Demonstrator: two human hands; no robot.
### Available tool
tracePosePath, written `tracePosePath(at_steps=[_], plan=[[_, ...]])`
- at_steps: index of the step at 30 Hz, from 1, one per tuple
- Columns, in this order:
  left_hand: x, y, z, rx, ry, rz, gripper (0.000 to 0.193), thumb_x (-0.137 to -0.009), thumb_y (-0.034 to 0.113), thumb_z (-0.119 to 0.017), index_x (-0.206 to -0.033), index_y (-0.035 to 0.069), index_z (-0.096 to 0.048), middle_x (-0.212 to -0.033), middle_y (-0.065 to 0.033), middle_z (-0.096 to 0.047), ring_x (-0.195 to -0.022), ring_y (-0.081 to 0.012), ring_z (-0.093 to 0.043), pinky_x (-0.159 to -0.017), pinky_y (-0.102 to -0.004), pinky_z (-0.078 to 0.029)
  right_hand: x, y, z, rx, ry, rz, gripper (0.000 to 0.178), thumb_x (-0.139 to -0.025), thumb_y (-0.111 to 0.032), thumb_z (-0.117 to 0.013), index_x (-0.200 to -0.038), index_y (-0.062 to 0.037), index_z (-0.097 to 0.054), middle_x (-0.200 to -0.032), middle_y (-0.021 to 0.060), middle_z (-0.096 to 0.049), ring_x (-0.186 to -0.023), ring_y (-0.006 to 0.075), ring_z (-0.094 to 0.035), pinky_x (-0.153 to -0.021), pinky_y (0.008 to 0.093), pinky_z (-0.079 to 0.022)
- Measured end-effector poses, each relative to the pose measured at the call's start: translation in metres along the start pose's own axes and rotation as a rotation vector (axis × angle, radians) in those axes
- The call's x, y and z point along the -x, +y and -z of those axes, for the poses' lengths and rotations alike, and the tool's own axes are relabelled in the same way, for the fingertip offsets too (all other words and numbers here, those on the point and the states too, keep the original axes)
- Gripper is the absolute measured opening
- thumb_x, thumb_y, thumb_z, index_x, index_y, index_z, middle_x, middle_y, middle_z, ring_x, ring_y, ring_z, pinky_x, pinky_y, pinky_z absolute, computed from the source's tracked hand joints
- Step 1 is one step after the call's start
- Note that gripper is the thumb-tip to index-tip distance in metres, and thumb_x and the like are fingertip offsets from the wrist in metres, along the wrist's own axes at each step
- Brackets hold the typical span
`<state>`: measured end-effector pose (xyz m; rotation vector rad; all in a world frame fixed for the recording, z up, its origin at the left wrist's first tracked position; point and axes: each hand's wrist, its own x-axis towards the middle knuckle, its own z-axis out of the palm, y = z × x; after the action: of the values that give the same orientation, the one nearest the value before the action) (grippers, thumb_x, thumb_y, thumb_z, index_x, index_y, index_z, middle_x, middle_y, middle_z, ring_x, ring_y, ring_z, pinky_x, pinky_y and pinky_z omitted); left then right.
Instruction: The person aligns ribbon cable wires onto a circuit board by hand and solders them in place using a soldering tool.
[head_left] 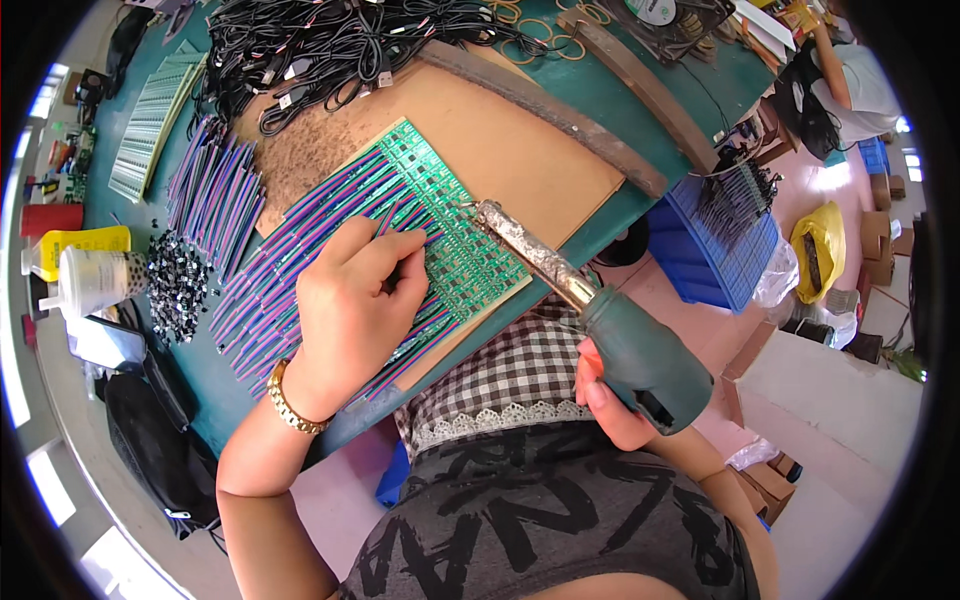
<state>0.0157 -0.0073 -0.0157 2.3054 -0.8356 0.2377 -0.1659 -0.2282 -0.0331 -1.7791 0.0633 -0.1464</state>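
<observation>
A green panel of small circuit boards [465, 255] lies on a brown board at the table's near edge. Rows of purple, red, blue and black ribbon wires [262, 292] stretch left from it. My left hand [352, 290], with a gold bracelet at the wrist, rests over these wires, thumb and forefinger pinched on a short wire [386, 218] by the panel. Wrapped round the dark green handle of a soldering iron [640, 345] is my right hand [612, 408]. The iron's tip is at the panel's right edge; whether it touches cannot be made out.
Black cables [340, 50] are heaped at the back, near a rusty metal bar [540, 105]. To the left are more wire bundles [212, 190], a pile of small black parts [178, 285], a plastic cup [95, 280] and a yellow bottle [85, 250]. A blue crate [705, 250] stands right.
</observation>
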Motion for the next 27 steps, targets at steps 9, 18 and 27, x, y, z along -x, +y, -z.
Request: tracePosePath(at_steps=[9, 18, 27], plan=[[-0.001, 0.002, -0.001, 0.033, 0.023, 0.034, 0.012, -0.073, -0.001, -0.074, -0.084, 0.004, -0.071, -0.068, -0.0058, -0.053, -0.052, -0.0204, -0.055, -0.047, -0.033, -0.046, -0.005, -0.004, -0.005, 0.188, -0.064, 0.004, 0.022, -0.064, -0.006, -0.071, -0.086, -0.0045, -0.07, -0.082, 0.0093, -0.069, -0.07, 0.0278, -0.066, -0.061, 0.0356, -0.053], [-0.001, 0.001, -0.001, 0.018, 0.011, 0.04, 0.013, -0.073, 0.0, -0.073, -0.084, 0.005, -0.071, -0.069, -0.0063, -0.054, -0.055, -0.0221, -0.057, -0.049, -0.0341, -0.047, -0.012, -0.011, -0.005, 0.278, -0.118, 0.052, 0.022, -0.066, -0.005, -0.071, -0.088, -0.0037, -0.068, -0.082, 0.0102, -0.067, -0.069, 0.0278, -0.065, -0.062, 0.0344, -0.053], [-0.001, 0.001, -0.002, 0.03, 0.016, 0.029, 0.012, -0.073, 0.001, -0.074, -0.084, 0.005, -0.071, -0.07, -0.0071, -0.054, -0.056, -0.024, -0.058, -0.05, -0.0355, -0.048, -0.013, -0.02, 0.002, 0.19, -0.193, 0.039, 0.02, -0.085, -0.002, -0.058, -0.104, 0.002, -0.054, -0.077, 0.0081, -0.058, -0.064, 0.0139, -0.057, -0.056, 0.0296, -0.049]])
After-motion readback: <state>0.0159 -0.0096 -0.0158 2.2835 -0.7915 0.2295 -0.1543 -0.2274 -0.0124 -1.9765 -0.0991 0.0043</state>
